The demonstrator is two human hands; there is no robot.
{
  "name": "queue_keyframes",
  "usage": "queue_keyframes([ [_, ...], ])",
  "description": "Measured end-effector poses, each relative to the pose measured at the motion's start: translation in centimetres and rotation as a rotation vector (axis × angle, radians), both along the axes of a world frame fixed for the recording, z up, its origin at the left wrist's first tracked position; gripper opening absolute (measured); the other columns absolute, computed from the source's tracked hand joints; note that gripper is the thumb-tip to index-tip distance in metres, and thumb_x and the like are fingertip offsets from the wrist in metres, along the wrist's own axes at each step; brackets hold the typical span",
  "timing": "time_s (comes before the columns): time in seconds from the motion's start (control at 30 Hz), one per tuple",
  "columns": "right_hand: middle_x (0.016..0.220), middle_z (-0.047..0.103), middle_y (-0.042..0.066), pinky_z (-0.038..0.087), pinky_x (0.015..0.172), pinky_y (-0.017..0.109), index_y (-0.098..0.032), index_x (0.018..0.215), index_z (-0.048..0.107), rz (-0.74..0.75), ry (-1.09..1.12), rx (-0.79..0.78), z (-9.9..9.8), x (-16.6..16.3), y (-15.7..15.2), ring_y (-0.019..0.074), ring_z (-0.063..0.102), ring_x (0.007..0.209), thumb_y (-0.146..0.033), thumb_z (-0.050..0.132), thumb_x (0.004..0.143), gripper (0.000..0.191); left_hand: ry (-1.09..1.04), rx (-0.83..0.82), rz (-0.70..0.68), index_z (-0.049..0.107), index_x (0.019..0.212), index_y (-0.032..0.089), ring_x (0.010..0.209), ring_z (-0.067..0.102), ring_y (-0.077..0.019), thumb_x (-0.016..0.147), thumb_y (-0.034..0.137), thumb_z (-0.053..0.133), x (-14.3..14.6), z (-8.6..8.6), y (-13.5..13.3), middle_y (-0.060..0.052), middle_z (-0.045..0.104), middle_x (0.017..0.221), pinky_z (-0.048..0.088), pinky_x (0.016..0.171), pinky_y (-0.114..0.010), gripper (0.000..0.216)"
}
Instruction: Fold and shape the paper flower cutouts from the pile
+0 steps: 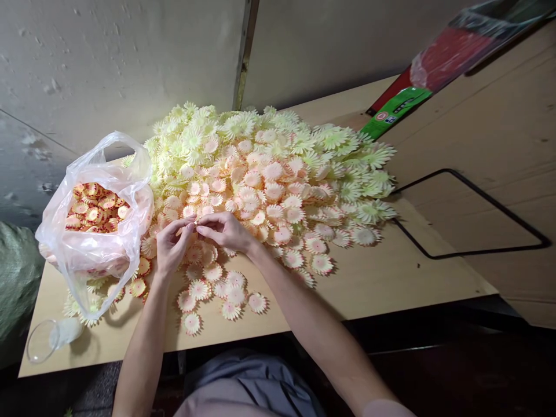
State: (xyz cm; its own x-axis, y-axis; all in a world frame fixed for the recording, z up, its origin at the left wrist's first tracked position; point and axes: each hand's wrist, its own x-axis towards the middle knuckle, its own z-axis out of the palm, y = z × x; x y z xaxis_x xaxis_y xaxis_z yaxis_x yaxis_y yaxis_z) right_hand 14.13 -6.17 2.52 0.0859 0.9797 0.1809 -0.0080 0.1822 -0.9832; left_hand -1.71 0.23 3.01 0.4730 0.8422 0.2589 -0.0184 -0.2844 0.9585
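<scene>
A big heap of pale yellow and pink fabric flower petals (269, 174) covers the middle of a wooden table (391, 278). My left hand (171, 246) and my right hand (223, 230) meet fingertip to fingertip at the heap's front edge, pinching a small flower piece (195, 223) between them. Loose pink flowers (230, 295) lie scattered just below my hands. A clear plastic bag (93, 231) full of small red and yellow flower centres (93, 205) stands open right beside my left hand.
A clear plastic cup (43, 340) lies on its side at the table's front left corner. A red and green packet (417, 87) leans at the back right. A black wire frame (473, 220) rests against brown boards on the right. A grey wall stands behind.
</scene>
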Motion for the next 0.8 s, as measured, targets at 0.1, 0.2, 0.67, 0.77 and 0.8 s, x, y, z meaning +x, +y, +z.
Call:
queue_keyframes([
  [0.1, 0.091, 0.074, 0.008, 0.055, 0.073, 0.03, -0.013, 0.097, 0.074, 0.006, 0.002, 0.003, 0.04, 0.02, -0.06, 0.0171, 0.067, 0.079, -0.029, 0.064, 0.083, 0.024, 0.006, 0.011, -0.006, 0.074, 0.089, 0.018, 0.098, 0.068, -0.0203, 0.081, 0.034, 0.069, -0.02, 0.09, -0.05, -0.007, 0.074, 0.099, 0.052, 0.088, -0.031, 0.019],
  [0.2, 0.091, 0.073, 0.008, 0.055, 0.073, 0.031, -0.013, 0.098, 0.074, 0.011, -0.001, 0.002, 0.02, 0.08, -0.09, 0.0179, 0.067, 0.08, -0.029, 0.063, 0.083, 0.024, 0.011, 0.025, -0.019, 0.074, 0.09, 0.017, 0.099, 0.068, -0.0207, 0.082, 0.033, 0.067, -0.07, 0.14, -0.05, -0.007, 0.074, 0.1, 0.052, 0.088, -0.031, 0.019],
  [0.67, 0.092, 0.074, 0.007, 0.055, 0.074, 0.03, -0.015, 0.098, 0.075, 0.0, 0.006, 0.009, -0.19, -0.07, 0.06, 0.0172, 0.067, 0.08, -0.032, 0.065, 0.082, 0.025, -0.013, 0.005, -0.025, 0.074, 0.088, 0.018, 0.101, 0.067, -0.0221, 0.08, 0.032, 0.069, 0.05, 0.15, -0.06, -0.008, 0.073, 0.1, 0.052, 0.09, -0.033, 0.017],
  [0.77, 0.091, 0.074, 0.007, 0.055, 0.074, 0.03, -0.015, 0.096, 0.075, -0.006, -0.004, 0.006, -0.08, -0.08, 0.02, 0.0172, 0.067, 0.08, -0.032, 0.065, 0.082, 0.025, -0.018, -0.004, -0.021, 0.074, 0.087, 0.018, 0.101, 0.067, -0.0224, 0.079, 0.033, 0.07, 0.11, 0.25, -0.09, -0.008, 0.073, 0.098, 0.052, 0.09, -0.033, 0.017],
  [0.8, 0.091, 0.074, 0.007, 0.055, 0.074, 0.03, -0.015, 0.096, 0.075, -0.008, -0.006, 0.005, -0.06, -0.08, 0.01, 0.0171, 0.067, 0.08, -0.032, 0.065, 0.082, 0.025, -0.02, -0.003, -0.02, 0.074, 0.087, 0.018, 0.101, 0.067, -0.0225, 0.079, 0.033, 0.07, 0.11, 0.28, -0.1, -0.008, 0.074, 0.098, 0.052, 0.09, -0.033, 0.017],
])
